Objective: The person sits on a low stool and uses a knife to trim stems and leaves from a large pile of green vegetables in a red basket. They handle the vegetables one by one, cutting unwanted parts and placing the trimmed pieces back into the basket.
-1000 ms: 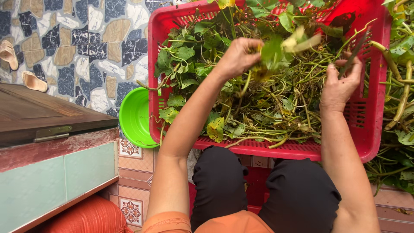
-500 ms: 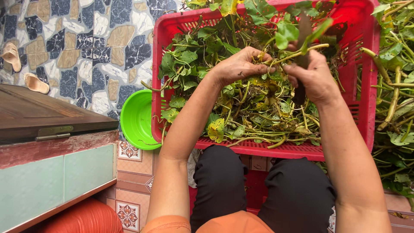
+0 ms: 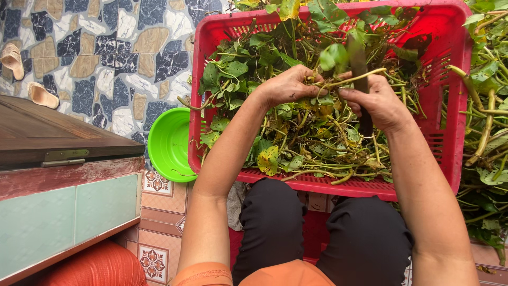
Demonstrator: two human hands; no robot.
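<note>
The floor is paved with irregular stone-pattern tiles in dark blue, tan and white, lit by even daylight. A weathered brown wooden lid with a metal hinge tops a low counter at the left; below the lid, the counter's front shows pale green glazed tiles under a worn red edge. Beyond the lid, on the stone floor, lie two beige sandals. Right of the counter's base run terracotta floor tiles with floral motifs, and beneath the counter sits a ribbed orange plastic surface.
</note>
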